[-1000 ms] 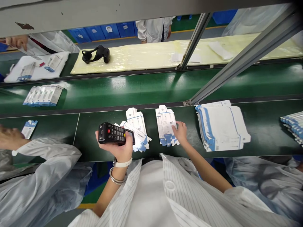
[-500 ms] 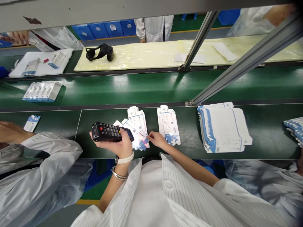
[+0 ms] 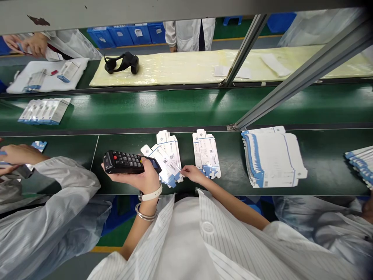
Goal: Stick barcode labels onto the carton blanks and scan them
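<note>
One flattened carton (image 3: 164, 161) slants lengthwise from left hand (image 3: 142, 179) (gripping a handheld scanner (image 3: 126, 162)) to right hand (image 3: 192, 173) (pinching its right edge).

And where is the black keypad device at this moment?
In the head view, the black keypad device is left of centre, held in the left hand, just left of the fanned cartons.
</note>
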